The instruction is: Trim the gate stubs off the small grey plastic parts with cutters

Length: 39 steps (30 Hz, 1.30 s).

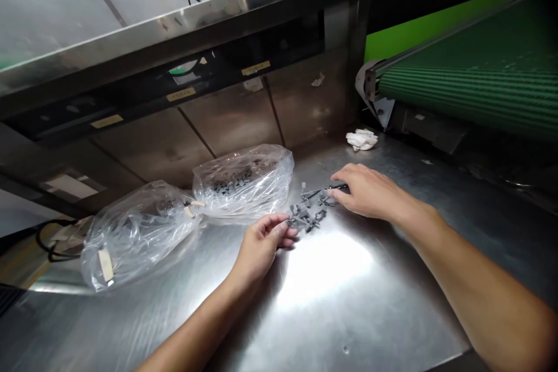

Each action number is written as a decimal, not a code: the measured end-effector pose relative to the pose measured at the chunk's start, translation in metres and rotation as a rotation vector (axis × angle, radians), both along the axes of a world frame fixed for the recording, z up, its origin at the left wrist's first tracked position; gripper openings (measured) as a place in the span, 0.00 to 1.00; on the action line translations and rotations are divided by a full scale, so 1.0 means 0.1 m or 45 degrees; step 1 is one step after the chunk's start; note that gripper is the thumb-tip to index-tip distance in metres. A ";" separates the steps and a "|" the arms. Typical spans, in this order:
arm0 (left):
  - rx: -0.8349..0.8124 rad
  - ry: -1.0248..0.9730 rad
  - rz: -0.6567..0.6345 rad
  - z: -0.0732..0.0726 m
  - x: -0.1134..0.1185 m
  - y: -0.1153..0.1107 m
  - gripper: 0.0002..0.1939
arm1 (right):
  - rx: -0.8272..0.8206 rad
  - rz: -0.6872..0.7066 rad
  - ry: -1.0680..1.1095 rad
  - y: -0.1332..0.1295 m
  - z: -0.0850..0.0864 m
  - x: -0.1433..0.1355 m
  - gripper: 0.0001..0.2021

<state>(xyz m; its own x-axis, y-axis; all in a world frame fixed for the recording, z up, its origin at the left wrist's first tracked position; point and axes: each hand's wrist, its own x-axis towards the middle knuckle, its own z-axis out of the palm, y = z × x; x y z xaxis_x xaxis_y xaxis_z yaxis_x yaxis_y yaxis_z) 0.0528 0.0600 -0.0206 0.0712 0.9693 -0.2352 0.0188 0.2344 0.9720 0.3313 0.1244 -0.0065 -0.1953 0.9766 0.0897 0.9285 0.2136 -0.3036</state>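
Small grey plastic parts lie in a loose pile on the metal table. At the pile's near left edge is my left hand, thumb and fingers pinched on a small grey plastic part that is mostly hidden. My right hand reaches over the far right side of the pile, palm down. Its thumb and forefinger are apart, and a dark slim part shows between them; I see no firm grip on it.
A clear plastic bag with grey parts inside lies behind the pile, beside another clear bag at the left. A crumpled white cloth or paper sits near the back. A green conveyor belt juts in at the upper right.
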 end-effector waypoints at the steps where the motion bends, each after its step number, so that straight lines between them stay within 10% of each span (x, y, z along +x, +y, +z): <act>1: 0.019 0.034 -0.001 -0.01 -0.01 -0.03 0.21 | -0.021 0.006 -0.025 0.00 -0.03 0.00 0.26; 12: 0.467 0.470 -0.038 -0.18 0.00 -0.25 0.19 | 0.043 0.117 -0.040 -0.05 -0.10 0.05 0.26; 24: 0.744 0.401 0.089 -0.12 0.00 -0.31 0.07 | 0.257 0.802 0.391 -0.53 0.09 -0.62 0.09; 39: 0.306 -0.083 -0.071 -0.10 0.02 -0.51 0.12 | -0.176 0.651 0.814 -0.74 0.29 -0.65 0.10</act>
<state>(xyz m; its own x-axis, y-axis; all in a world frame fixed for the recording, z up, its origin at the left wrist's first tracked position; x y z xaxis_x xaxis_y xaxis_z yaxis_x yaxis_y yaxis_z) 0.0547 0.0085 -0.0309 0.1338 0.9910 0.0088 -0.0396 -0.0036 0.9992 0.2662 0.0502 0.0227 -0.5701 0.7917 0.2195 0.3664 0.4841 -0.7947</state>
